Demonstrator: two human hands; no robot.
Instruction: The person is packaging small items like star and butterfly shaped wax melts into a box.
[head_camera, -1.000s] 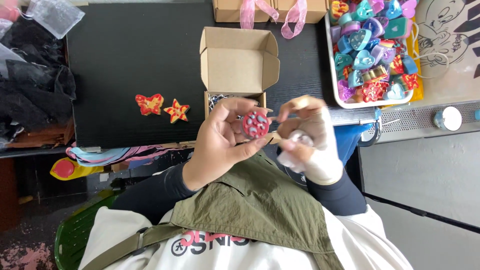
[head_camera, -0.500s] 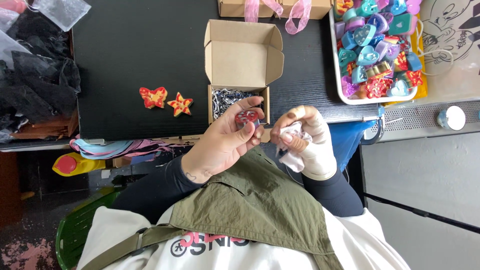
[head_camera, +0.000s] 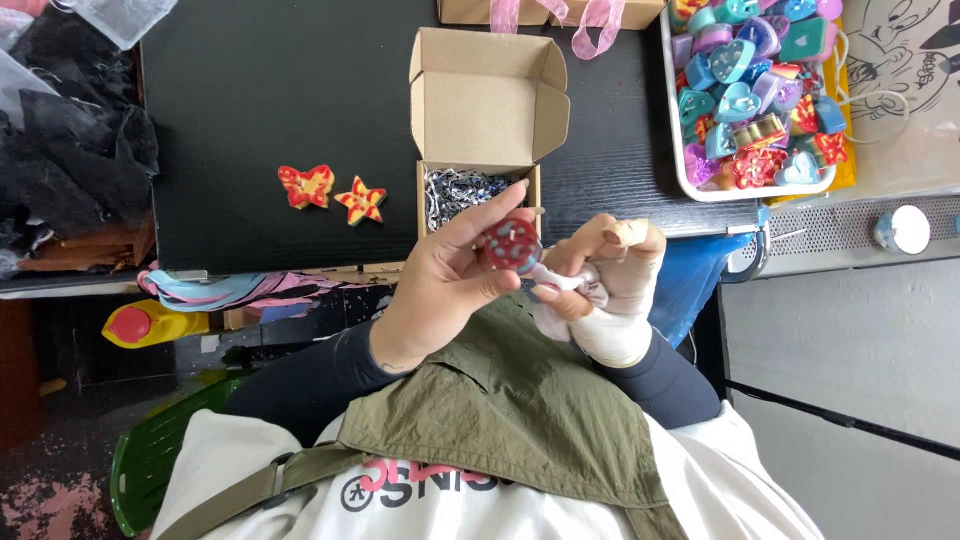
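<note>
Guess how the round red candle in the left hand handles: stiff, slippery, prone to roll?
Probably stiff: the round red candle keeps its disc shape pinched in the left hand. Likely light, since fingertips alone hold it. Set on edge it might roll; laid flat, like the star piece on the table, it should stay put.

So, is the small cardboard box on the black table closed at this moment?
No, the cardboard box stands open with its lid flaps up, and shredded filler shows inside it, just beyond the left hand holding the round red piece.
</note>
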